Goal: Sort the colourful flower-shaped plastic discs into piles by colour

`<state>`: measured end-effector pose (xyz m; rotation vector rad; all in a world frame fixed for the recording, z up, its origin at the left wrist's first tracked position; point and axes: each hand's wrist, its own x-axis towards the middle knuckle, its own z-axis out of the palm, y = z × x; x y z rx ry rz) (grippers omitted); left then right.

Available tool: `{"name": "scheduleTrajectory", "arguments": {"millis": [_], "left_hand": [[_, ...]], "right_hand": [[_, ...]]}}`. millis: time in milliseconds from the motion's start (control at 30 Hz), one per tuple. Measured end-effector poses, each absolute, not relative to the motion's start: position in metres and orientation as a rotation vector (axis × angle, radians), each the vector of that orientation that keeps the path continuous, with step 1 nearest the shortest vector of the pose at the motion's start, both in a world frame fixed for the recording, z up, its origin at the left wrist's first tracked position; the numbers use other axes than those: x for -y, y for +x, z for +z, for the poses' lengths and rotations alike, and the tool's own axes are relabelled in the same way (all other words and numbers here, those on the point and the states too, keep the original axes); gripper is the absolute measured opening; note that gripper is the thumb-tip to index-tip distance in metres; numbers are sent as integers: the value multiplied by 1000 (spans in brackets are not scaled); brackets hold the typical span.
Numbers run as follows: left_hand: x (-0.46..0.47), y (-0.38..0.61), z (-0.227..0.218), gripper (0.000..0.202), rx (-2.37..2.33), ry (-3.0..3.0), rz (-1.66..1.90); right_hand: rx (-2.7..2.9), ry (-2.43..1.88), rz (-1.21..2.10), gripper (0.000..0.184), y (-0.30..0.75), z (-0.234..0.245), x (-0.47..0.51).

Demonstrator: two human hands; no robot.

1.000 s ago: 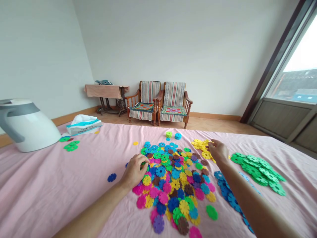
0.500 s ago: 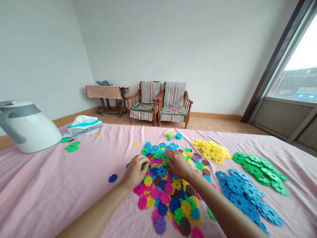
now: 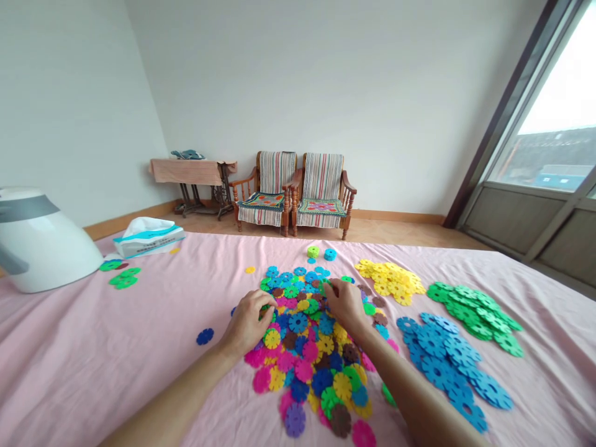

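A mixed heap of coloured snowflake discs [image 3: 316,347] lies on the pink cloth [image 3: 116,347]. My left hand [image 3: 249,321] rests on the heap's left edge, fingers curled over green and pink pieces. My right hand [image 3: 345,304] sits on the heap's far middle, fingertips pinched at a green piece. To the right lie sorted piles: yellow discs [image 3: 390,277], green discs [image 3: 475,307] and blue discs [image 3: 449,357].
A white kettle [image 3: 41,242] stands at the far left with a tissue pack [image 3: 148,236] behind it and a few green discs [image 3: 120,278] nearby. A lone blue disc [image 3: 203,336] lies left of the heap. Two wooden chairs [image 3: 293,192] stand by the wall.
My right hand left the yellow pile and came back left onto the mixed heap. The left hand stayed at the heap's left edge. The view shifted slightly.
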<state>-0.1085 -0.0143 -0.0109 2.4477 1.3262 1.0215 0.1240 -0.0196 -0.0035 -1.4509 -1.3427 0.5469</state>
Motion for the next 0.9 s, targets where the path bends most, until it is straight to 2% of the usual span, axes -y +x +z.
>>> {"name": "scheduleTrajectory", "arguments": {"millis": [100, 400, 633, 900], "left_hand": [[13, -109, -11, 16, -1326, 2458, 1020], [10, -110, -12, 15, -1324, 2478, 1009], [9, -111, -13, 15, -1324, 2485, 993], [9, -110, -12, 15, -1315, 2478, 998]], "right_hand": [[1076, -1379, 679, 31, 145, -8, 9], [378, -1027, 334, 25, 221, 7, 1], [691, -1146, 490, 22, 192, -9, 1], [1164, -1298, 425, 21, 155, -10, 9]]}}
